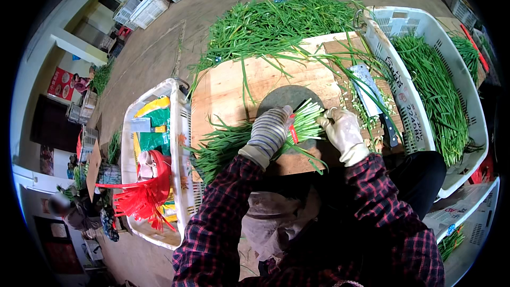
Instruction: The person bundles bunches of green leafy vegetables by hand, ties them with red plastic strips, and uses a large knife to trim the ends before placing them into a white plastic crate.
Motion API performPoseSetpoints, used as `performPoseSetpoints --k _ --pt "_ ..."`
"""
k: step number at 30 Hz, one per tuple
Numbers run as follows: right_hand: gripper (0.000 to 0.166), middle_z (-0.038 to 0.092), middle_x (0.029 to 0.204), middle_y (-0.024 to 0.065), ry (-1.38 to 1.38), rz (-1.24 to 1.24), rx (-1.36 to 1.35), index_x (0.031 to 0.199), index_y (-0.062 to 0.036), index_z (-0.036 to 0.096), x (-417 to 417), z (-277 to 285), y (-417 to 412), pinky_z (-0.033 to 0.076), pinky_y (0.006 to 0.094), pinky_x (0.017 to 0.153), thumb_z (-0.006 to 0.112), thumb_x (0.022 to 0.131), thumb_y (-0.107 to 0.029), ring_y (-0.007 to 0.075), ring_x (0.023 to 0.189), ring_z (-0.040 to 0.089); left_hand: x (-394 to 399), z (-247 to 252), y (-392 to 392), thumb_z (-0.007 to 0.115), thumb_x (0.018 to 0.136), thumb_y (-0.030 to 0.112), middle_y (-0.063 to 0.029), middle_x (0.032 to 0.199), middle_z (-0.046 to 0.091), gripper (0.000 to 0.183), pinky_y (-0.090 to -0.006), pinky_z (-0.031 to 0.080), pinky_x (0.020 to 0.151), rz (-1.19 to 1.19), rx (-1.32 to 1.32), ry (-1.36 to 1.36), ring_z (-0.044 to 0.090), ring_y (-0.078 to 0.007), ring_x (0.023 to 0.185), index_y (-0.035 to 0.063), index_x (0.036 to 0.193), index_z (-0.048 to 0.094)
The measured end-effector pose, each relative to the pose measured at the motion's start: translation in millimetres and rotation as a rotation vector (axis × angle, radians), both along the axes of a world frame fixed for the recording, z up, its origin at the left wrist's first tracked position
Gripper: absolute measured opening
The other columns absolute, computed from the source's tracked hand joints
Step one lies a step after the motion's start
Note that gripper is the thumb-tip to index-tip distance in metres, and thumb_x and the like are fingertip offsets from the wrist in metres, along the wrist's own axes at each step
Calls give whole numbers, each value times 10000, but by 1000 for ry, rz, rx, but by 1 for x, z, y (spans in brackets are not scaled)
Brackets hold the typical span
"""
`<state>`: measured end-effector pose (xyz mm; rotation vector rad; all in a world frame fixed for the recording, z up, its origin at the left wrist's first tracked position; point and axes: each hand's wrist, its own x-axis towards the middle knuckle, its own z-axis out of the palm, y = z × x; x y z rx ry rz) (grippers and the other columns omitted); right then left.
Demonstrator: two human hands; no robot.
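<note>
A bundle of green chives (223, 141) lies across the wooden board (223, 87), its pale stem ends pointing right. A red band (293, 132) goes around it near those ends. My left hand (271, 127), in a striped glove, grips the bundle just left of the band. In a pale glove, my right hand (340, 129) has its fingertips at the stem ends; whether they pinch any stem cannot be told. Under the bundle is a dark round patch (287, 95) on the board. A cleaver (365, 91) with a black handle rests to the right among cut bits.
Loose chives (279, 24) are heaped beyond the board. A white crate (428, 103) on the right holds more chives. In the left crate (185, 127) are a second cleaver (147, 124) and red strips (139, 195). A person (79, 211) is at far left.
</note>
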<state>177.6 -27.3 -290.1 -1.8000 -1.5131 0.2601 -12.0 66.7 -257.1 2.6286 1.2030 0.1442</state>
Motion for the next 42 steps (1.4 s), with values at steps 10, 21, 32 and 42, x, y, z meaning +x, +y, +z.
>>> performPoseSetpoints --k 10,21,32,42 --pt "354 607 721 235 118 34 -71 782 5 626 21 4 -17 459 469 663 660 875 -334 415 739 600 -2 -2 -2 586 901 292 -198 868 652 248 -489 492 727 1 -37 -36 624 -394 851 55 971 606" --pt "273 644 745 216 61 170 -206 823 -4 674 18 10 -36 474 471 718 600 911 -252 399 763 635 -1 -2 1 601 891 290 -191 930 643 259 -477 489 773 -4 -40 -24 616 -378 898 57 1005 603" --pt "232 644 715 184 -7 259 -339 883 -7 694 66 94 -136 491 413 618 785 716 -139 347 664 627 -5 1 5 589 902 287 -198 912 651 278 -483 490 751 -5 -88 16 621 -392 882 52 1049 601" --pt "301 655 711 124 -99 420 -296 822 -82 659 -96 22 -60 493 426 554 543 924 -340 332 605 641 8 7 16 577 911 345 -195 1113 647 447 -431 480 908 -63 -123 101 600 -356 1061 27 1224 586"
